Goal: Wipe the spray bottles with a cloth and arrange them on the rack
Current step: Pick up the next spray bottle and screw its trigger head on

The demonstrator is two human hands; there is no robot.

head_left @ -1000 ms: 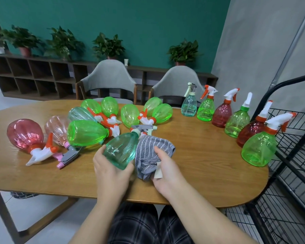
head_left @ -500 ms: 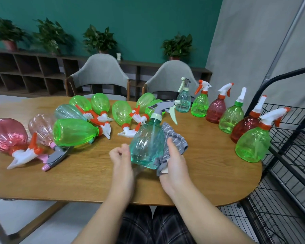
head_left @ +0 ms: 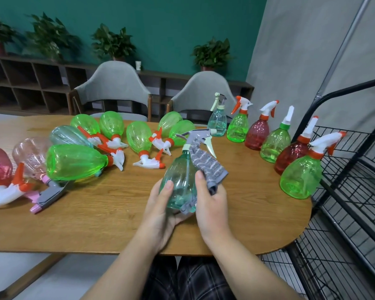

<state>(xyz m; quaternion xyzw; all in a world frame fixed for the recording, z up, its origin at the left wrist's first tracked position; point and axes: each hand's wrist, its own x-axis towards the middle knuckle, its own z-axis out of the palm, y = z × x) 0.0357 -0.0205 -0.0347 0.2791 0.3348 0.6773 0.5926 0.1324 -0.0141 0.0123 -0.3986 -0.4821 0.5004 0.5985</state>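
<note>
Six spray bottles stood upright in a curved row (head_left: pixel 275 139) at the right of the frame, near the black wire rack (head_left: pixel 355 191), while a larger group of green, pink and grey-tinted plastic bottles (head_left: pixel 108 148) lay on their sides across the left and middle of the wooden tabletop (head_left: pixel 95 224). At lower centre, the left hand (head_left: pixel 160 213) was curled round the base of a pale teal transparent spray bottle with a grey trigger head (head_left: pixel 178 180), holding it upright just above the tabletop. The right hand (head_left: pixel 210 204) pinched a grey striped cloth (head_left: pixel 206 165) against the bottle's right side, the cloth draped up towards the neck.

Judging by this, the wiping step was in hand for this bottle. The next move would call for rubbing the cloth round the body and trigger, turning the bottle in the left hand, then standing it with the row or on the rack.
</note>
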